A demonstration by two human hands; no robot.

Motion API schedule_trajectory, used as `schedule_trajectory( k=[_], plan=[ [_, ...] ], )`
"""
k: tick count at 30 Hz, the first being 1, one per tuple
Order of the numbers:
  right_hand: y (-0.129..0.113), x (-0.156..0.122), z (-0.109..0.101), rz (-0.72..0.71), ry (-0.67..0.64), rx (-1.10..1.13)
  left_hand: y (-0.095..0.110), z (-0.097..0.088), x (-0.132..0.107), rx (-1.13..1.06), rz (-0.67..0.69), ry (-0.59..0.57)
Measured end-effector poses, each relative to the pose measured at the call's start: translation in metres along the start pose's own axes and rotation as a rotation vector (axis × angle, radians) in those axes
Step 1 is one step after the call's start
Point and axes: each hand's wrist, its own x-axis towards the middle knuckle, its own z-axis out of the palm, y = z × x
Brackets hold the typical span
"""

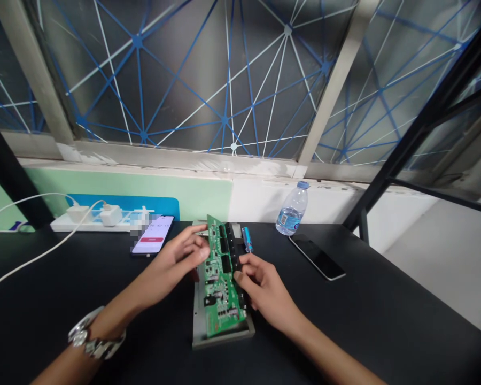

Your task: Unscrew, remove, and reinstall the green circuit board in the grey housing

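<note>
Near the frame's center, the left hand [172, 266] and right hand [264, 289] grip a green circuit board [220, 278] by opposite edges, fingers curled against it, over a grey metal casing [198, 315].

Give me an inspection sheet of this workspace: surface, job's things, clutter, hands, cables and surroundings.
Surface: black tabletop.
Job's things: green circuit board, tilted up above a grey metal casing; blue-handled screwdriver just behind.
Clutter: plastic water bottle, dark smartphone, lit smartphone.
Hands: left hand, with metal wristwatch, and right hand both hold the board's edges.
Cables: white cable runs from a charger on the power strip.
Surroundings: window with blue and white netting; pale green wall.
</note>
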Motion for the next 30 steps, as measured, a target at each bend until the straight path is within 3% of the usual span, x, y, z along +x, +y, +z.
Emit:
schedule_trajectory(
  k=[4,10,14,24,30],
  plan=[
    [-0.007,0.006,-0.002,-0.029,0.02,-0.2,-0.008,-0.005,0.008,-0.022,-0.081,0.058],
    [-0.023,0.018,0.0,-0.125,0.071,-0.781,-0.022,-0.012,0.011,0.097,-0.08,0.163],
    [-0.019,0.023,0.004,-0.171,0.168,-1.068,-0.032,-0.014,0.012,0.193,-0.086,0.132],
    [-0.007,0.026,0.009,-0.148,0.151,-1.219,-0.055,-0.017,0.013,0.181,-0.061,0.094],
    [-0.002,0.023,0.011,-0.141,0.143,-1.272,-0.062,-0.014,0.012,0.388,-0.099,0.083]
  ],
)
